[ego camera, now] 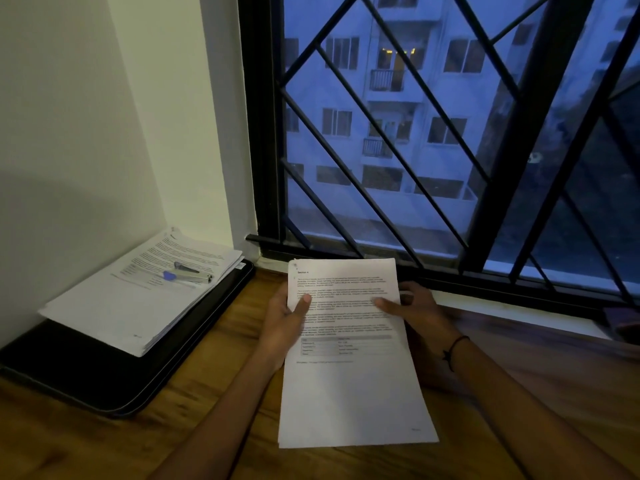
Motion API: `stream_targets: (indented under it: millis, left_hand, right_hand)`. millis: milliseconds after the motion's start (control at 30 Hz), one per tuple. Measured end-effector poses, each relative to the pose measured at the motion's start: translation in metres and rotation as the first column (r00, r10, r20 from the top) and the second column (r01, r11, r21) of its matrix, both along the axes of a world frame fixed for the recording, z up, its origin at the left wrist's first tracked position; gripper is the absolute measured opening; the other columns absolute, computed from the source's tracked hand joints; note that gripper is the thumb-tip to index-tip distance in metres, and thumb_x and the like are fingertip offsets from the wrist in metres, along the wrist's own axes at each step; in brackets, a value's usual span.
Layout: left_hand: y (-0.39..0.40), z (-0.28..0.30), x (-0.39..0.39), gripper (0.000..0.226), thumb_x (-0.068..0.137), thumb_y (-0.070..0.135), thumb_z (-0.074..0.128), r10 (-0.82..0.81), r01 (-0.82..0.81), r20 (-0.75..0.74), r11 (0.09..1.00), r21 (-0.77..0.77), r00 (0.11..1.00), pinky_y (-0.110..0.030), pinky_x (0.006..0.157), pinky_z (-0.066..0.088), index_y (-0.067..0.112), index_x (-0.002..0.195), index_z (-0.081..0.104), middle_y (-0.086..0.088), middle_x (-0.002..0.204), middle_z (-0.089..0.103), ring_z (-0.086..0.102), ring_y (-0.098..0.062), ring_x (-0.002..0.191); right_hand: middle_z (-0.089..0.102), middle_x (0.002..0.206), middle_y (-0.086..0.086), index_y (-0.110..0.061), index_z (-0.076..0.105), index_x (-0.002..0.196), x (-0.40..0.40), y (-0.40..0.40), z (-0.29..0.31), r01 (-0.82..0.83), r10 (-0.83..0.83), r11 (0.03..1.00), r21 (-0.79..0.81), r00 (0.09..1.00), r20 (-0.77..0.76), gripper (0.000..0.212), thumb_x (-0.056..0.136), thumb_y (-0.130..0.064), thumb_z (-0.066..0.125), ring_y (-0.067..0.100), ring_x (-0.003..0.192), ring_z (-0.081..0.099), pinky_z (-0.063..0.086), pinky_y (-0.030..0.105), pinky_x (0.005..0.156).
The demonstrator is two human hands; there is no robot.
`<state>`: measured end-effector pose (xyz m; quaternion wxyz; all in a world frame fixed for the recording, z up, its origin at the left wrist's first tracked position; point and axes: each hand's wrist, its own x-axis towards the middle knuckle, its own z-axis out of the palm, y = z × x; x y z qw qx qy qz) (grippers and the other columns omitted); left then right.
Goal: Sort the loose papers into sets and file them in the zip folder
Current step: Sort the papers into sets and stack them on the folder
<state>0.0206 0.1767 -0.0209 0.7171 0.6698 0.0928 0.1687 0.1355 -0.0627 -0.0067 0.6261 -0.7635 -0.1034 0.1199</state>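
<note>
A thin set of printed sheets is held up over the wooden table, text side facing me. My left hand grips its left edge, thumb on the page. My right hand grips the right edge, thumb on top and fingers behind. A black zip folder lies flat at the left against the wall. On it rests a stack of loose printed papers, slightly fanned.
A silver stapler with a blue tip lies on the paper stack. The wooden table runs up to a white window sill and a black barred window. A cream wall stands at the left.
</note>
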Motion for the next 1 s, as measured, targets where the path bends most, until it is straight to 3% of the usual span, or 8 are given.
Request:
stream_targets:
  millis: [100, 167, 267, 433, 667, 833, 1000]
  left_hand:
    - [0.0, 0.01, 0.0, 0.03, 0.1, 0.016, 0.065, -0.002, 0.008, 0.068, 0.996, -0.085, 0.998, -0.058, 0.092, 0.058, 0.019, 0.129, 0.062, -0.008, 0.121, 0.074, 0.072, -0.032, 0.109]
    - [0.0, 0.022, 0.002, 0.031, 0.098, 0.014, 0.067, -0.008, 0.023, 0.106, 0.989, -0.147, 0.994, -0.058, 0.095, 0.056, 0.019, 0.129, 0.063, -0.009, 0.123, 0.073, 0.071, -0.034, 0.112]
    - [0.001, 0.051, 0.005, 0.032, 0.097, 0.013, 0.067, -0.029, 0.06, 0.147, 0.976, -0.209, 0.989, -0.056, 0.097, 0.055, 0.014, 0.129, 0.063, -0.011, 0.123, 0.073, 0.071, -0.034, 0.112]
    - [0.015, 0.103, 0.013, 0.033, 0.098, 0.018, 0.068, -0.04, 0.073, 0.183, 0.981, -0.181, 0.982, -0.057, 0.101, 0.053, 0.013, 0.131, 0.065, -0.011, 0.125, 0.073, 0.07, -0.033, 0.114]
    - [0.016, 0.163, 0.005, 0.032, 0.094, 0.021, 0.072, 0.057, -0.018, 0.309, 0.992, -0.128, 0.949, -0.039, 0.085, 0.063, 0.012, 0.124, 0.068, -0.005, 0.114, 0.077, 0.075, -0.024, 0.1]
    - [0.019, 0.123, 0.005, 0.023, 0.091, 0.026, 0.077, 0.099, -0.117, 0.221, 0.991, 0.069, 0.97, -0.03, 0.077, 0.062, 0.025, 0.112, 0.068, 0.003, 0.106, 0.077, 0.074, -0.019, 0.099]
    - [0.023, 0.083, 0.004, 0.033, 0.088, 0.02, 0.079, 0.122, -0.136, 0.156, 0.987, 0.084, 0.98, -0.023, 0.081, 0.061, 0.02, 0.119, 0.069, 0.015, 0.105, 0.073, 0.072, -0.003, 0.096]
  right_hand:
    - [0.071, 0.122, 0.02, 0.001, 0.063, 0.127, -0.006, -0.001, 0.009, -0.202, 0.215, 0.943, 0.265, 0.976, -0.021, 0.054, 0.08, -0.015, 0.085, 0.04, 0.113, 0.068, 0.054, 0.059, 0.098]
    - [0.07, 0.124, 0.022, 0.004, 0.063, 0.128, -0.011, 0.004, 0.025, -0.247, 0.254, 0.917, 0.313, 0.967, 0.021, 0.041, 0.088, -0.002, 0.073, 0.04, 0.115, 0.067, 0.055, 0.055, 0.098]
    - [0.071, 0.123, 0.019, 0.001, 0.065, 0.127, -0.01, 0.014, 0.056, -0.254, 0.239, 0.916, 0.311, 0.967, 0.089, 0.04, 0.088, 0.0, 0.072, 0.035, 0.114, 0.069, 0.057, 0.048, 0.096]
    - [0.072, 0.119, 0.02, 0.003, 0.067, 0.123, -0.004, 0.03, 0.098, -0.204, 0.15, 0.917, 0.342, 0.972, 0.178, 0.036, 0.089, -0.004, 0.074, 0.041, 0.112, 0.068, 0.057, 0.053, 0.095]
    - [0.07, 0.125, 0.017, 0.002, 0.063, 0.129, -0.017, 0.048, 0.138, -0.271, 0.161, 0.864, 0.424, 0.947, 0.277, 0.034, 0.097, -0.008, 0.064, 0.034, 0.113, 0.069, 0.058, 0.047, 0.094]
    - [0.071, 0.123, 0.017, -0.002, 0.064, 0.126, -0.02, 0.062, 0.1, -0.195, 0.121, 0.93, 0.312, 0.963, 0.242, 0.034, 0.094, -0.011, 0.07, 0.032, 0.109, 0.071, 0.058, 0.053, 0.092]
    - [0.071, 0.126, 0.013, -0.003, 0.063, 0.132, -0.016, 0.063, 0.065, -0.165, 0.092, 0.952, 0.259, 0.958, 0.27, 0.039, 0.095, -0.013, 0.07, 0.031, 0.114, 0.069, 0.055, 0.057, 0.098]
